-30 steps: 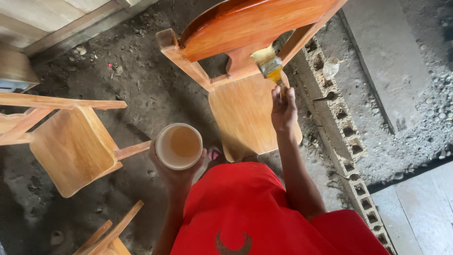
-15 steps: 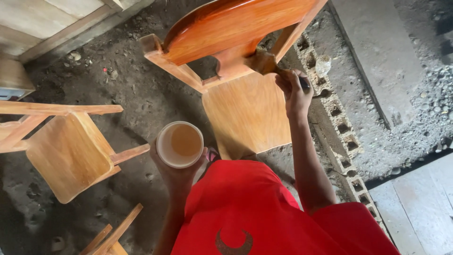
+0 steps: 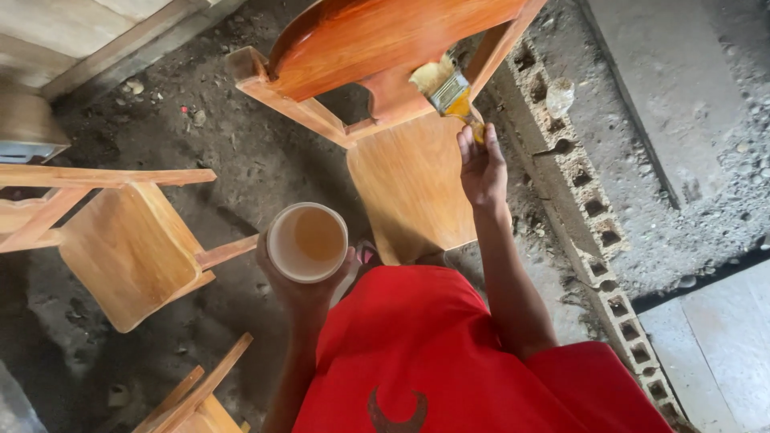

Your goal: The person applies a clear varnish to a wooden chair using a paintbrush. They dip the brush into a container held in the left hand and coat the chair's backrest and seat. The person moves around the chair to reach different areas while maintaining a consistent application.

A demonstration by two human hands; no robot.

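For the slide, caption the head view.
Right hand brushes varnish onto a wooden chair; left hand holds the cup.

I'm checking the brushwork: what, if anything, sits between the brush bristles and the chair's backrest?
Nothing visible. The right hand holds the paintbrush, and its bristles lie directly against the backrest of the wooden chair.

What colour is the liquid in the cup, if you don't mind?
Amber-brown, inside a pale cup; the head view shows it.
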